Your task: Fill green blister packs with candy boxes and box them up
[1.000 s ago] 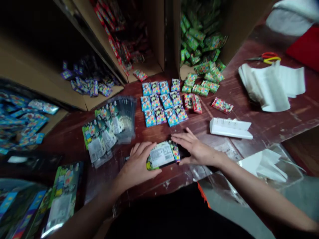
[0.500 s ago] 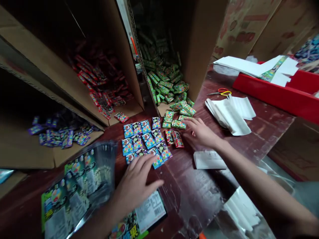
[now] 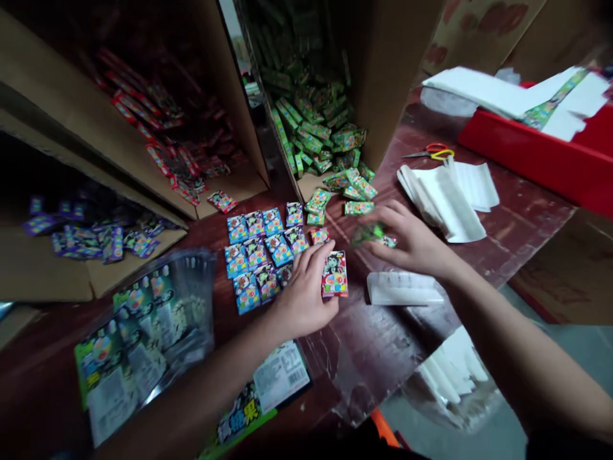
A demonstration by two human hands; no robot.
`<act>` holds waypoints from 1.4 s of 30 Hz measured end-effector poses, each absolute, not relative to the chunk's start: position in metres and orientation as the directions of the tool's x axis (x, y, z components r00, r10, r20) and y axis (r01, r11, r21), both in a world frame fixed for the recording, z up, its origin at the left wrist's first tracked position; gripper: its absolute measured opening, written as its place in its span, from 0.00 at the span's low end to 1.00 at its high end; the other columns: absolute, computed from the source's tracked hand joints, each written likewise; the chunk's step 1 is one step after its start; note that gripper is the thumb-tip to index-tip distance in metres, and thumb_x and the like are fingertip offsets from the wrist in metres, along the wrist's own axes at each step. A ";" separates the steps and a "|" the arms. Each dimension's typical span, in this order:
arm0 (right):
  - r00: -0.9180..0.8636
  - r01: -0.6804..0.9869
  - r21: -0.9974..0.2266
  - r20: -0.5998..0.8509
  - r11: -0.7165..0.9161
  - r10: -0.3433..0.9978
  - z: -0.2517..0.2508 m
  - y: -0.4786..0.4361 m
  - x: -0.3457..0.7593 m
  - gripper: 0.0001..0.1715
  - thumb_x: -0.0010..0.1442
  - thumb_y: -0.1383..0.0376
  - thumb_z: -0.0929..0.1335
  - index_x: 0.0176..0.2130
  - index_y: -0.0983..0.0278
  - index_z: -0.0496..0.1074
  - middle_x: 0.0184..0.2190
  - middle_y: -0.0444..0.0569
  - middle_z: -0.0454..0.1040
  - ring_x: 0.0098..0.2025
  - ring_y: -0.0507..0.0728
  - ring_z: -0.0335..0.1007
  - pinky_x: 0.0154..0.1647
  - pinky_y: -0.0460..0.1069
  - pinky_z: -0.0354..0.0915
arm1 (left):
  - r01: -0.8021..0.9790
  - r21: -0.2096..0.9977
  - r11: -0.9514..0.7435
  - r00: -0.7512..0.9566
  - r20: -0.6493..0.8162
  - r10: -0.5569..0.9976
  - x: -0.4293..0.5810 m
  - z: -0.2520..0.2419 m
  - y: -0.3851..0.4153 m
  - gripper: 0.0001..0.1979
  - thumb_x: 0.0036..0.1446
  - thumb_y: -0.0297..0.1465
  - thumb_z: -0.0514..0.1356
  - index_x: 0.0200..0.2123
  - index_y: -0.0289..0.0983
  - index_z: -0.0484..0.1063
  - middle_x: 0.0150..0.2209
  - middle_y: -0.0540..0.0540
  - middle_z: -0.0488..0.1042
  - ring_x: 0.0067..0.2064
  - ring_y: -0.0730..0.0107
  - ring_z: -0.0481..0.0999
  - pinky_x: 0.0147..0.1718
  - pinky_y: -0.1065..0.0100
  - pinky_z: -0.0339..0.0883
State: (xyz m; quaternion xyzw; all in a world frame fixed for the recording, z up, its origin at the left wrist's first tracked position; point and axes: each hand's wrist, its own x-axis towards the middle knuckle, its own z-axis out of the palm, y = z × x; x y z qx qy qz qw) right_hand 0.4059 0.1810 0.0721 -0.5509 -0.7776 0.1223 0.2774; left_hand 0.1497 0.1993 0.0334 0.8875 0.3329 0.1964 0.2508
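So my left hand [image 3: 306, 295] has fingers and thumb closed on a flat red-and-white printed packet [image 3: 334, 273], just right of the rows of small blue and purple packets [image 3: 257, 252] mid-table. My right hand [image 3: 405, 239] is pinching a small green packet [image 3: 366, 234], kinda blurry. A dark printed plastic pouch [image 3: 282, 375] lies by the scuffed dark-red table's [image 3: 357, 358] near edge, below my left forearm.

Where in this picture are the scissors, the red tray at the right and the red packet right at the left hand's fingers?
Red packet [image 3: 335, 275]: head view, on its printed front.
Scissors [image 3: 430, 153]: head view, where blades meet handles.
Red tray [image 3: 531, 156]: head view, on its near wall.
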 end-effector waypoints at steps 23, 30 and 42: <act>0.067 0.950 -0.311 0.114 -0.028 0.991 -0.004 0.013 0.370 0.39 0.60 0.39 0.68 0.60 0.60 0.69 0.47 0.60 0.69 0.45 0.68 0.73 0.43 0.63 0.73 | 0.612 0.378 -0.695 0.768 -0.071 0.637 0.140 0.007 0.093 0.44 0.51 0.41 0.67 0.68 0.37 0.56 0.60 0.38 0.70 0.59 0.45 0.66 0.57 0.48 0.56; 0.436 0.876 -0.216 -0.033 -0.432 0.899 -0.011 0.006 0.323 0.30 0.70 0.42 0.56 0.48 0.63 0.67 0.38 0.60 0.76 0.29 0.63 0.79 0.25 0.54 0.68 | 0.728 0.352 -0.588 0.642 -0.049 0.765 0.161 0.000 0.072 0.52 0.49 0.49 0.69 0.70 0.36 0.51 0.57 0.34 0.70 0.54 0.41 0.67 0.53 0.45 0.56; -0.547 0.772 -0.312 0.115 0.553 0.829 0.000 0.017 0.401 0.61 0.55 0.33 0.67 0.71 0.65 0.51 0.69 0.66 0.58 0.70 0.74 0.55 0.69 0.71 0.54 | 0.762 0.268 -0.590 0.631 -0.101 0.769 0.049 0.031 0.091 0.62 0.40 0.55 0.73 0.71 0.40 0.49 0.70 0.34 0.57 0.67 0.37 0.57 0.63 0.41 0.52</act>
